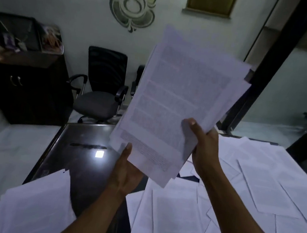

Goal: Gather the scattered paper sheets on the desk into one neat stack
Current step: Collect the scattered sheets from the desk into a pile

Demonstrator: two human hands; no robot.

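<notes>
I hold a loose bundle of printed white sheets (176, 103) up in the air above the dark glossy desk (80, 158). My left hand (126, 172) grips the bundle's lower left corner from below. My right hand (202, 146) clasps its lower right edge, thumb on the front page. The sheets in the bundle are fanned and uneven at the top. Many more scattered sheets (235, 197) cover the right half of the desk, overlapping at odd angles. A separate pile of sheets (35, 206) lies at the desk's near left corner.
A black office chair (100, 90) stands beyond the desk's far edge. A dark cabinet (25, 84) with clutter on top stands at the left wall. A dark door frame (267, 67) rises at the right. A light reflection glints on the bare desk surface.
</notes>
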